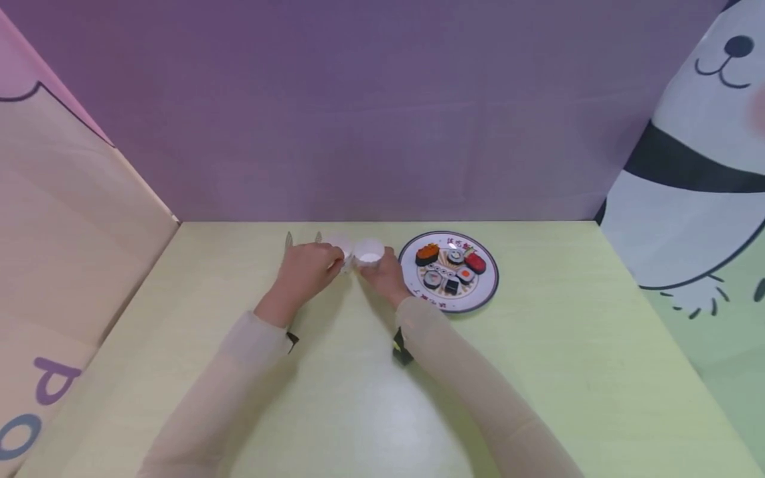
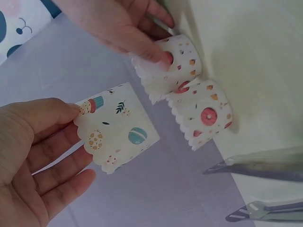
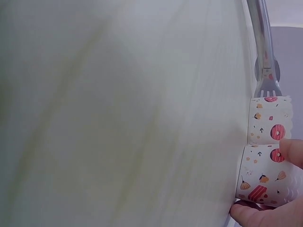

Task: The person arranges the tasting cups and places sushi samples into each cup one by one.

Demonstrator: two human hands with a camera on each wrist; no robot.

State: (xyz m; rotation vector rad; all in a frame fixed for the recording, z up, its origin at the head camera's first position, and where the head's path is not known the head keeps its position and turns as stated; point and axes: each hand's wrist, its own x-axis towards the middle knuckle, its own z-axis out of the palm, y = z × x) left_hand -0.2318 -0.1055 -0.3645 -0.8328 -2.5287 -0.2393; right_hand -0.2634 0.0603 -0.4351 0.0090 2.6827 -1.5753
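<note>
My left hand (image 1: 307, 271) pinches a white paper baking cup (image 2: 118, 130) by its scalloped rim, thumb on the printed side. This cup is apart from two others in the left wrist view. My right hand (image 1: 385, 275) grips a second paper baking cup (image 3: 262, 175), which stands on the table with its mouth up. A third paper baking cup (image 3: 269, 120) touches that one side by side. Cakes, doughnuts and leaves are printed on the cups. In the head view my left fingers hide part of the cups.
A round plate (image 1: 408, 262) with several sushi pieces lies to the right of my right hand. Two metal utensils with slotted tips (image 2: 260, 171) lie on the left, partly behind my left hand. A purple cloth wall (image 1: 382, 113) closes off the table's (image 1: 538, 345) back edge.
</note>
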